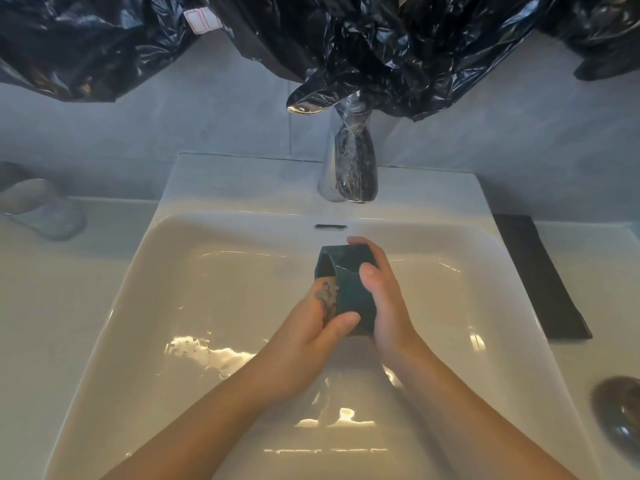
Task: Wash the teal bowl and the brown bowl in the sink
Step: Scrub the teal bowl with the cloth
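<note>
Sheeting of crumpled black plastic (381,46) hangs across the top of the view, over the grey wall and the head of the tall chrome tap (349,174). Below it the wide white rectangular ceramic sink (242,188) is set into a pale counter (45,299), its basin glistening with patches of water; no stream shows from the spout. A flat black mat (540,278) lies on the counter at the sink's right edge. Both hands are over the middle of the basin. The right hand (384,296) wraps the outside of the faceted teal bowl (353,292), fingers over its far rim and thumb across its side, holding it tipped with the mouth to the left, clear of the basin floor. The left hand (311,327) clasps a small grey scrubbing pad (327,294) at the bowl's mouth, thumb pressed on the outer wall. The dark brown glossy bowl (620,410) sits on the counter at the far right, half out of view, untouched. The teal bowl looks rigid and light enough for one hand, but wet it will likely be slick, and if ceramic it could chip on the hard basin. Its flat facets and rim give the surest purchase, so a hold spanning rim to base, kept low over the sink, seems wise. The smoother brown bowl may need a firmer hold at its rim.
</note>
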`<state>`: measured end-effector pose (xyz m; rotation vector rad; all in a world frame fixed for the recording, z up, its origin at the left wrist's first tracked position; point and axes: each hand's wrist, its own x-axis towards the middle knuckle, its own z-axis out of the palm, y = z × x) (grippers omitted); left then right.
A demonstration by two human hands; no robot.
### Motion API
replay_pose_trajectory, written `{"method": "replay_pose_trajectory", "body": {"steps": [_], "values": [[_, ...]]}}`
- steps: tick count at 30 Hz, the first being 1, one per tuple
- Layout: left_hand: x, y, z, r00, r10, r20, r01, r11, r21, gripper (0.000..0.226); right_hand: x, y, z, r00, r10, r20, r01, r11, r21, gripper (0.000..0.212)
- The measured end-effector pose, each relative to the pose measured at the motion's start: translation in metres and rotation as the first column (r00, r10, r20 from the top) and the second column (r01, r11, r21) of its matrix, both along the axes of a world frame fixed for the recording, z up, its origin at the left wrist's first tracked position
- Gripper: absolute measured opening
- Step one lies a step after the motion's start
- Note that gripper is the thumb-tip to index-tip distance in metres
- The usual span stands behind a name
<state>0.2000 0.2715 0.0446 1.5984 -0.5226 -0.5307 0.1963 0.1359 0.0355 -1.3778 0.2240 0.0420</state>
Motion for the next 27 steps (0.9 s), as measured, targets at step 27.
{"method": "replay_pose_trajectory", "body": {"steps": [27], "values": [[-0.005, -0.001, 0.002, 0.991, 0.108, 0.079, -0.106, 0.994, -0.040, 0.023, 0.004, -0.003, 0.015, 0.965, 0.085, -0.249, -0.030, 0.975, 0.220, 0.029]]}}
